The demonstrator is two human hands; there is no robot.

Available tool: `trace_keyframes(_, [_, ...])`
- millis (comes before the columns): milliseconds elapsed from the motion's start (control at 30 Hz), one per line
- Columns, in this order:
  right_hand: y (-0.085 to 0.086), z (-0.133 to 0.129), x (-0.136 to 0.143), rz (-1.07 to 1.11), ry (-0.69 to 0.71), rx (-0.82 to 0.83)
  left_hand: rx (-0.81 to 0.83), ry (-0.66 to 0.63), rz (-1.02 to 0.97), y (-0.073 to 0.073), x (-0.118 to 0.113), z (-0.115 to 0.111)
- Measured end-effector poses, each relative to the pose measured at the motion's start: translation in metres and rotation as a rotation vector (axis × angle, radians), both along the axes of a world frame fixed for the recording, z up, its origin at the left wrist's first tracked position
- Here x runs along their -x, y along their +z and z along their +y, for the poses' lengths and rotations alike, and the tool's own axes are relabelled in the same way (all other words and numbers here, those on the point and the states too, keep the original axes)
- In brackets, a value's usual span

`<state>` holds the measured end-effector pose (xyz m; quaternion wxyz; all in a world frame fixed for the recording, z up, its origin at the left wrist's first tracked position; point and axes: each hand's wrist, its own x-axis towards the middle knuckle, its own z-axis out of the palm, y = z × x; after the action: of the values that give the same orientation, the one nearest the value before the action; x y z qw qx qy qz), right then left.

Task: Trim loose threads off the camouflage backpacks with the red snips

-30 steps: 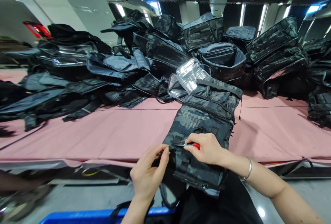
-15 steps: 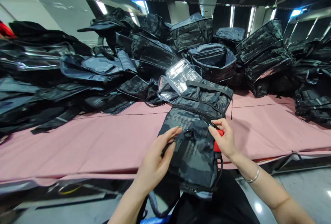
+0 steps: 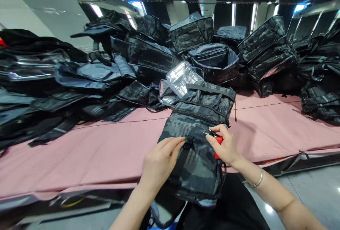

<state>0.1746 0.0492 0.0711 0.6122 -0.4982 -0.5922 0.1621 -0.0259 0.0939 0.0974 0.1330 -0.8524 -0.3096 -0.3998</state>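
Note:
A dark camouflage backpack (image 3: 202,166) lies in front of me, its lower end hanging over the table's near edge. My right hand (image 3: 224,145) is closed around small thread snips (image 3: 211,132), blades pointing left over the fabric. A red piece (image 3: 217,152) shows under that palm; what it belongs to I cannot make out. My left hand (image 3: 163,155) is pinched shut beside the black ring and strap (image 3: 188,142) on the bag's front; anything between its fingertips is too small to see. At the bag's far end a silvery lined flap (image 3: 183,76) is folded open.
Pink cloth (image 3: 106,152) covers the long table. Similar bags are heaped along its back, among them an open one (image 3: 215,60) behind my bag, a stack (image 3: 265,46) to the right and loose flat pieces (image 3: 92,70) to the left.
My left fingers have closed from a loose curve into a pinch by the ring. My right hand has brought the snips leftward and slightly down, nearer to it. The view has shifted slightly.

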Motion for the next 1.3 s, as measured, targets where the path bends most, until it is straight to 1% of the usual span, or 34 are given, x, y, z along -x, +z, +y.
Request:
trace_keyframes(133, [0.0, 0.0, 0.001, -0.018, 0.017, 0.023, -0.162, 0.112, 0.233, 0.005, -0.015, -0.002])
trace_keyframes(200, [-0.001, 0.0, 0.001, -0.029, 0.019, 0.018, -0.215, 0.17, 0.335, 0.008, -0.023, -0.004])
trace_keyframes(267, [-0.002, 0.001, 0.001, -0.051, 0.018, 0.012, -0.229, 0.205, 0.421, 0.01, -0.029, -0.005])
trace_keyframes(333, [-0.001, 0.002, 0.0, -0.083, 0.013, 0.003, -0.211, 0.187, 0.451, 0.01, -0.03, -0.003])
trace_keyframes(400, [0.0, 0.002, -0.001, -0.135, 0.006, 0.001, -0.128, 0.112, 0.372, 0.008, -0.026, 0.0])
trace_keyframes(500, [0.004, 0.001, -0.003, -0.253, 0.014, -0.006, 0.094, 0.0, 0.093, 0.005, -0.013, 0.005])
trace_keyframes(600, [0.008, -0.001, -0.004, -0.38, 0.056, 0.005, 0.263, -0.004, -0.114, 0.003, -0.003, 0.004])
trace_keyframes(667, [0.008, -0.001, -0.005, -0.434, 0.077, 0.014, 0.365, 0.009, -0.207, 0.003, -0.002, 0.0])
trace_keyframes(733, [0.008, -0.001, -0.005, -0.455, 0.073, 0.007, 0.478, -0.007, -0.299, 0.004, -0.001, -0.005])
trace_keyframes(800, [0.006, -0.001, -0.006, -0.467, 0.049, -0.004, 0.594, -0.064, -0.37, 0.006, 0.0, -0.009])
trace_keyframes(867, [0.005, -0.001, -0.006, -0.485, 0.019, -0.011, 0.655, -0.121, -0.392, 0.008, 0.005, -0.012])
trace_keyframes(900, [0.005, -0.001, -0.006, -0.494, 0.005, -0.014, 0.636, -0.135, -0.376, 0.008, 0.007, -0.012])
trace_keyframes(933, [0.005, -0.001, -0.006, -0.504, -0.005, -0.015, 0.583, -0.132, -0.344, 0.007, 0.01, -0.012])
trace_keyframes(1000, [0.005, -0.002, -0.005, -0.513, -0.016, -0.007, 0.415, -0.097, -0.23, 0.005, 0.014, -0.009])
trace_keyframes(1167, [0.004, -0.003, -0.002, -0.507, -0.024, 0.031, 0.007, 0.004, 0.192, 0.0, 0.014, -0.001])
trace_keyframes(1233, [0.003, -0.003, -0.003, -0.506, -0.032, 0.032, -0.117, 0.0, 0.308, 0.001, 0.011, 0.0])
trace_keyframes(1300, [0.003, -0.002, -0.003, -0.498, -0.04, 0.025, -0.205, -0.043, 0.354, 0.004, 0.01, 0.002])
